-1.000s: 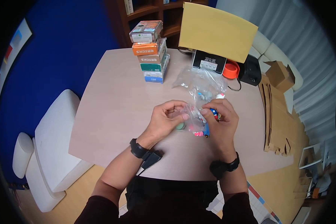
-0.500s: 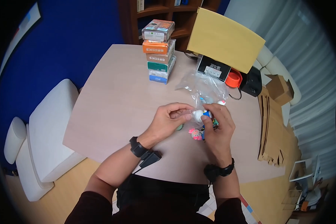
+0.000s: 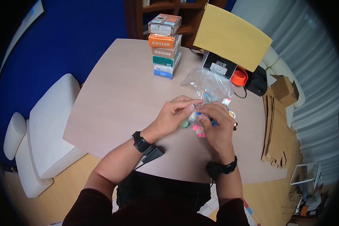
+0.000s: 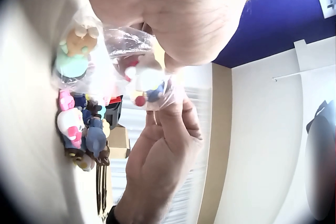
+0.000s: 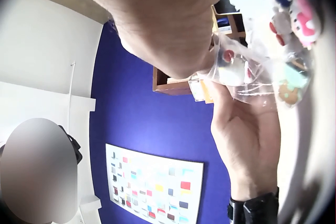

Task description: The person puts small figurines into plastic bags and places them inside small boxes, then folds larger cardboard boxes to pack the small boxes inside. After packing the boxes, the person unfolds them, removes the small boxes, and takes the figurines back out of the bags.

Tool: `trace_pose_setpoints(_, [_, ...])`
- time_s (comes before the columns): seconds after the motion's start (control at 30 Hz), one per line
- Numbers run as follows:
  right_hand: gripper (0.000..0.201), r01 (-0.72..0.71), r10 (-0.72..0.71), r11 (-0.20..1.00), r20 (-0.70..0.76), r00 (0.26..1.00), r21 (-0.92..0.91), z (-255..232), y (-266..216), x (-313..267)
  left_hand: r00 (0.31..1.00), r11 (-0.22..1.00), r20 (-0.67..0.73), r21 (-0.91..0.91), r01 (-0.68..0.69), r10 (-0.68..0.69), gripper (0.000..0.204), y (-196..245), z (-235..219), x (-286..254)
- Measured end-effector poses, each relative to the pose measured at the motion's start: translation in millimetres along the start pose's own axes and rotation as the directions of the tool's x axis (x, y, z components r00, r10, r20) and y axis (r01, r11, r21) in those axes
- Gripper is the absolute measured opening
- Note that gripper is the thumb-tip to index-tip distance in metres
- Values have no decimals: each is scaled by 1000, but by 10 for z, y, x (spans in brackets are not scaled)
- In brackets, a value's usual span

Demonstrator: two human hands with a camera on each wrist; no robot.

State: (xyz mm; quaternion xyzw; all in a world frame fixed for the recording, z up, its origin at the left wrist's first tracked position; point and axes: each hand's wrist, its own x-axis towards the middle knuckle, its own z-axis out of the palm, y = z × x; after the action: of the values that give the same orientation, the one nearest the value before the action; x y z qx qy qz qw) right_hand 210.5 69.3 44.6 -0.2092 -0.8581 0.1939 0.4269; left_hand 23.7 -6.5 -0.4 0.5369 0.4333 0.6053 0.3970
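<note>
Between my two hands is a small white toy figure (image 4: 149, 79) with blue and red parts, inside a clear plastic bag (image 5: 252, 85). My left hand (image 3: 175, 115) pinches the bag on one side, its thumb against the white figure. From the other side my right hand (image 3: 219, 126) pinches the bag with thumb and fingertips. Below them on the table, a mint-green and brown figure (image 4: 73, 61) lies in clear plastic. Beside it a pink and white figure (image 3: 200, 132) lies among several other small figures (image 4: 96, 137), partly behind my right hand in the head view.
A large clear plastic bag (image 3: 211, 83) lies beyond my hands on the table (image 3: 113, 94). Farther back stand a stack of brick boxes (image 3: 164, 52), a yellow envelope (image 3: 233, 35), an orange-red round object (image 3: 238, 77) and a black device (image 3: 257, 81). Flattened cardboard (image 3: 273, 132) lies at the right.
The white and blue figure came into sight between my hands, then became partly covered by my left thumb and the plastic. My hands stay close together; the head view has shifted slightly.
</note>
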Motion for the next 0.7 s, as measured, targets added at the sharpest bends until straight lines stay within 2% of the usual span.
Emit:
trace_pose_setpoints(0.07, [23,78,-81,996,51,995,52,3,83,2,995,997,-47,2,-83,83,34,-17,0,18])
trace_pose_setpoints(0.1, [23,76,-79,996,52,996,51,-2,61,-11,996,997,-46,1,-81,81,34,0,-16,19])
trace_pose_setpoints(0.17, [26,-162,172,976,-56,983,147,-16,-63,16,999,998,-48,-61,-13,10,38,60,-59,11])
trace_pose_setpoints(0.3, [32,-237,243,965,-40,969,114,-79,-8,23,991,997,-129,-82,11,-21,38,65,-66,16])
trace_pose_setpoints(0.33, [36,-194,200,979,115,973,-60,-128,17,17,985,986,-140,-146,78,-98,39,46,-80,10])
trace_pose_setpoints(0.37, [39,-116,177,968,271,946,-224,-153,25,17,974,968,-146,-208,141,-174,39,22,-95,12])
trace_pose_setpoints(0.5, [42,-72,157,955,283,946,-288,-118,-106,-32,974,960,-210,-280,23,-85,40,-89,-141,69])
trace_pose_setpoints(0.57, [37,111,102,893,437,894,-436,-116,-133,-114,953,820,-176,-561,111,-249,41,-16,-144,86])
trace_pose_setpoints(0.6, [37,109,100,894,430,898,-434,-78,-89,-173,954,825,-174,-555,112,-246,41,-6,-158,98])
trace_pose_setpoints(0.67, [28,253,94,794,523,847,-553,27,-1,-255,933,793,-171,-587,161,-315,42,-16,-208,135])
trace_pose_setpoints(0.7, [28,245,96,794,512,853,-556,36,22,-267,936,798,-163,-580,165,-312,42,-46,-236,157])
